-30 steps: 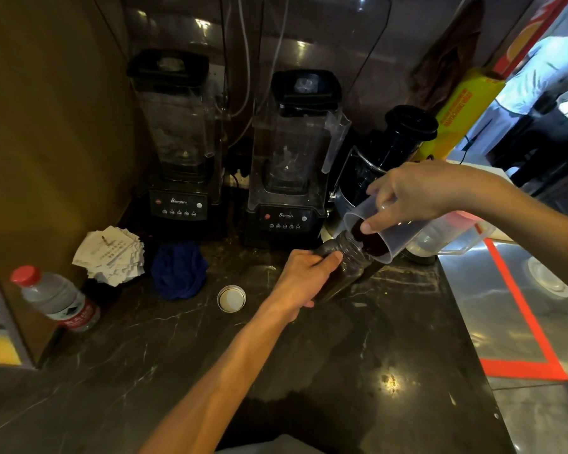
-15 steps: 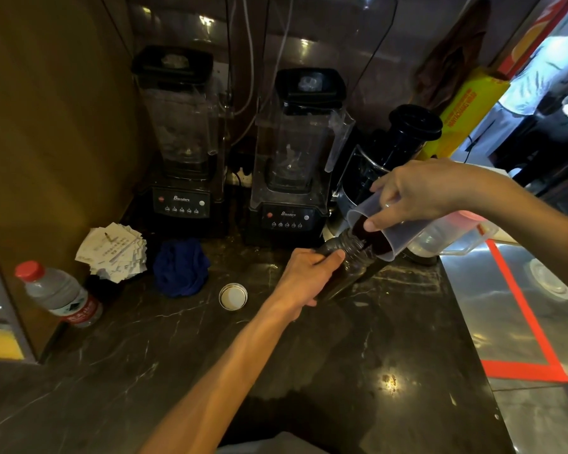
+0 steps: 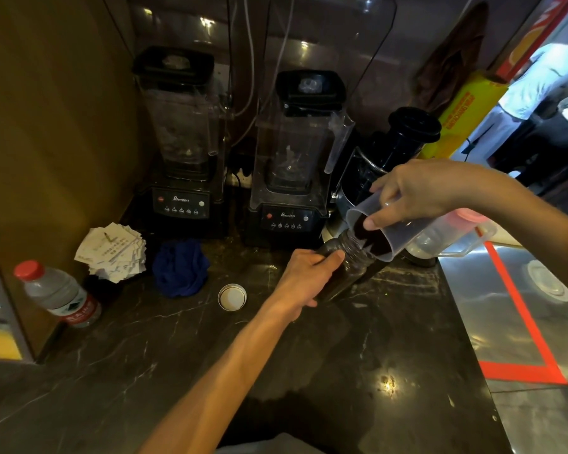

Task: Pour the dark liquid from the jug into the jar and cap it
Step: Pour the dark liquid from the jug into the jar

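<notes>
My right hand [image 3: 420, 191] grips a clear plastic jug [image 3: 397, 234] and holds it tipped steeply to the left, with dark liquid [image 3: 371, 239] pooled at its spout. The spout rests at the mouth of a dark jar [image 3: 348, 267] that stands slightly tilted on the black marble counter [image 3: 309, 371]. My left hand [image 3: 304, 276] is wrapped around the jar's body from the left. The jar's round cap [image 3: 232, 297] lies upside down on the counter, left of my left hand.
Two blenders [image 3: 181, 142] [image 3: 295, 158] and a black juicer [image 3: 391, 149] line the back wall. A blue cloth [image 3: 181, 268], a stack of paper slips [image 3: 112, 252] and a water bottle [image 3: 58, 294] sit at the left. Another clear jug [image 3: 456, 237] stands behind my right hand. A person stands far right.
The jug stays tipped over the jar's mouth and both hands keep their grip. Only the camera has shifted slightly.
</notes>
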`<action>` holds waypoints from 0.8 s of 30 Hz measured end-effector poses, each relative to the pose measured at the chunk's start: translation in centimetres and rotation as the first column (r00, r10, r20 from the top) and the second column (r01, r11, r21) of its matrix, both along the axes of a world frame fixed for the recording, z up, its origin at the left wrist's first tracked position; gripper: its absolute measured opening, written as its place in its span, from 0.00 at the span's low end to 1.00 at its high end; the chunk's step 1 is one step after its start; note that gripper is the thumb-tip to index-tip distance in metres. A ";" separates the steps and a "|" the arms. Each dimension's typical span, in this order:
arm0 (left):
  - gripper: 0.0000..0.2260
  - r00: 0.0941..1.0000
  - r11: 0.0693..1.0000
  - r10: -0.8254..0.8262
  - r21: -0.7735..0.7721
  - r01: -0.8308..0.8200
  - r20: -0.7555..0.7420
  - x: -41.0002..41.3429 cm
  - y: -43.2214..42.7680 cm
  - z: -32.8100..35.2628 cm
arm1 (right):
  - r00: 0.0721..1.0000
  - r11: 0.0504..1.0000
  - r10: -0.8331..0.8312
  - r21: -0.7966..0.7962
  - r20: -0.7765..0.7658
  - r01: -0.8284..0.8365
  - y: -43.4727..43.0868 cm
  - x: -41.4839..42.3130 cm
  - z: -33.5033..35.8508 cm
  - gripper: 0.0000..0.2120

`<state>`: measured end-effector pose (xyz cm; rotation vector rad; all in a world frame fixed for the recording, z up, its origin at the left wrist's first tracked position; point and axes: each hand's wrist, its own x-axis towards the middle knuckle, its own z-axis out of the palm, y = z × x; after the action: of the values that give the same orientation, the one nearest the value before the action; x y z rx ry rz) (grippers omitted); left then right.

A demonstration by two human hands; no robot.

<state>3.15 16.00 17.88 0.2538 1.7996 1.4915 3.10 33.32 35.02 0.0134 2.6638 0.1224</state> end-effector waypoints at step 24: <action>0.15 0.999 0.999 -0.024 0.033 0.025 -0.037 0.1 -0.2 -1.3 | 0.959 0.948 -0.175 -0.225 0.224 0.226 2.4 -0.9 0.5 0.25</action>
<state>3.26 15.76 16.56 0.3207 1.7952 1.5104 2.22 35.70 35.51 0.1828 2.4390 -0.2639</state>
